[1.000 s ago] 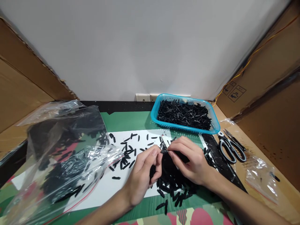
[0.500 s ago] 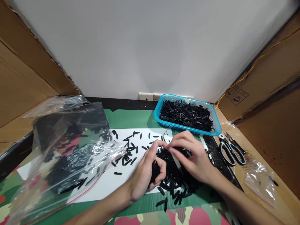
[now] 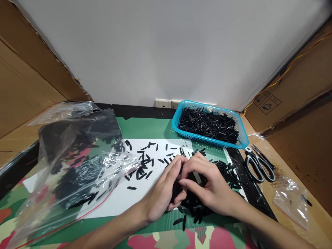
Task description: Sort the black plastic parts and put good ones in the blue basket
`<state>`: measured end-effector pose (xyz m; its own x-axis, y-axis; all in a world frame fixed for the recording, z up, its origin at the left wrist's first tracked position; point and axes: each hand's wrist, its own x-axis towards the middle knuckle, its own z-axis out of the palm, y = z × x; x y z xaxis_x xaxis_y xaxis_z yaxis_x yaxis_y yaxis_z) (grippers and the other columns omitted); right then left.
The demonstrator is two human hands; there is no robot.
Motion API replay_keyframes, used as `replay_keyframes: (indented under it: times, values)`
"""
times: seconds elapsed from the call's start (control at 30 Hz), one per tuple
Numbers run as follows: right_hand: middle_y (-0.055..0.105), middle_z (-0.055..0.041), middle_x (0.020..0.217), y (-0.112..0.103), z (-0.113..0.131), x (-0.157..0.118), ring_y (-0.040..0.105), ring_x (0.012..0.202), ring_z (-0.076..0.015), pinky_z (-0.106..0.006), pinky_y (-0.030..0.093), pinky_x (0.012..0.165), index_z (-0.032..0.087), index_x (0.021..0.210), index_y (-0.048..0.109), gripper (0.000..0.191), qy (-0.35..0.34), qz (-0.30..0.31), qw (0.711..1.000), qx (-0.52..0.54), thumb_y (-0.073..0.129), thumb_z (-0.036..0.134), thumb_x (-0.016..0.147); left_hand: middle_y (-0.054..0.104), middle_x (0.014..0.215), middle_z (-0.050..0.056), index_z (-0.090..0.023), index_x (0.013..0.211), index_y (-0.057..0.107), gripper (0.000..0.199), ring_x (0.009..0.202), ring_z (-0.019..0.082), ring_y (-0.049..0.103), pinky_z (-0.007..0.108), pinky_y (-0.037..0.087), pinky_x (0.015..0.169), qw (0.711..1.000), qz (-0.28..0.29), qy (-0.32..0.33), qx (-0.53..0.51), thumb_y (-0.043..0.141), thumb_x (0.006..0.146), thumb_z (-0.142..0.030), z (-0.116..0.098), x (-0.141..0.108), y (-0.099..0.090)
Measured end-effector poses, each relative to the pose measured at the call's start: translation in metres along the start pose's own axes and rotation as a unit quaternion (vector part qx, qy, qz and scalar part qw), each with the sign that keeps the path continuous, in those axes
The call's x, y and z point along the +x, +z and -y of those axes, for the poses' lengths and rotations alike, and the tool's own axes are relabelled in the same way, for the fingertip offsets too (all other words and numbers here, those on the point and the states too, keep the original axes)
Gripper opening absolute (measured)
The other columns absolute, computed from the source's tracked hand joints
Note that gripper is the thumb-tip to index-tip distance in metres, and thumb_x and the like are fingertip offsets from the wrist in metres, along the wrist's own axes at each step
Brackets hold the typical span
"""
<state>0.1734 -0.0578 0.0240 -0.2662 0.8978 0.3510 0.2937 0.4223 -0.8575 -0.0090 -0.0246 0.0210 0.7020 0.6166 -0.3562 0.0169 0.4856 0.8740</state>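
My left hand [image 3: 166,188] is curled around a clump of small black pieces [image 3: 176,191], low over the white sheet's right part. Against its fingertips, my right hand [image 3: 204,180] has its thumb and forefinger nearly together; what they hold, if anything, is hidden. Beneath both hands lies a heap of black pieces [image 3: 225,170], with a pale flat strip [image 3: 196,177] slanting through it. More black pieces [image 3: 142,171] are scattered on the white sheet [image 3: 116,204]. Behind the hands, a blue basket [image 3: 245,136] is filled with similar pieces.
A clear zip bag [image 3: 85,180] with black pieces covers the left side. Scissors [image 3: 256,167] and a smaller pointed tool [image 3: 267,160] lie at the right, above a small clear bag [image 3: 292,202]. Cardboard walls [image 3: 303,86] stand at both sides.
My right hand has moved down and in against the left hand's fingers. More of the heap shows behind it. The whole view has shifted slightly.
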Motion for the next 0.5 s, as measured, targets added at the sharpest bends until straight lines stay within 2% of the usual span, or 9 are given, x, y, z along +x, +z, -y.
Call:
replay_keyframes:
  times: [0.23,0.5]
  values:
    - [0.067,-0.0016,0.087,-0.009,0.0,0.0,0.058,0.083,-0.0186,-0.034,0.046,0.078,0.022,0.093,0.07,0.008,0.05,-0.09,0.99,0.099,0.071,0.024,0.101,0.041,0.049,-0.011,-0.024,0.097,0.052,0.041,0.035,0.006,0.026,0.013,0.024,0.036,0.999,-0.003,0.046,-0.016,0.04,0.109,-0.061,-0.003,0.0,-0.001]
    - [0.064,-0.0004,0.084,-0.01,-0.008,0.003,0.057,0.081,-0.0174,-0.032,0.044,0.077,0.021,0.088,0.067,0.016,0.083,-0.099,0.99,0.05,0.069,0.027,0.102,0.04,0.05,-0.011,-0.023,0.085,0.045,0.039,0.035,0.004,0.026,0.012,0.023,0.035,0.997,-0.014,0.078,-0.021,0.052,0.108,-0.054,-0.001,0.001,-0.005]
